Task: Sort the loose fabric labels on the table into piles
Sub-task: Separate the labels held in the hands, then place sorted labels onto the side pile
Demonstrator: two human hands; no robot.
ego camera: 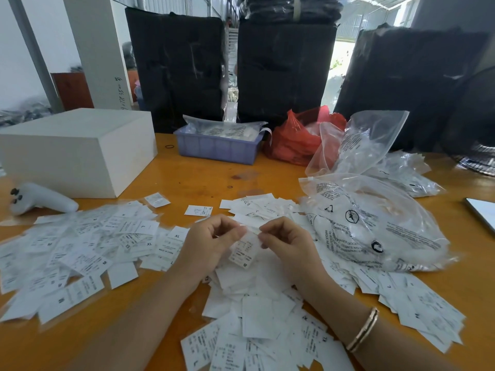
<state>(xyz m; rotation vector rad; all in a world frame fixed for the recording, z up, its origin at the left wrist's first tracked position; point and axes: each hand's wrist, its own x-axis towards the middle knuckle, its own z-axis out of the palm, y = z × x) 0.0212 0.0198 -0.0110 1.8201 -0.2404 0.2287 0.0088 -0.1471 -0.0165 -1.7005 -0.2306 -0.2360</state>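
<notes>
Above table (203, 180), both hands' fingers (238, 231) pinch one label (244, 250).

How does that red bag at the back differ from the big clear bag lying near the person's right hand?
The red bag is coloured and hard to see into, with no print that I can make out; the clear bag is see-through and carries black warning text. The red bag sits bunched and open-topped beside the blue tray; the clear bag lies on its side by the loose labels. Both are crumpled thin plastic.

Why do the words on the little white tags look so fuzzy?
Head view: the small white fabric label pinched by the left hand and right hand is motion-blurred; daylight behind blows out; the wide lens bends the orange wooden table edges.
</notes>
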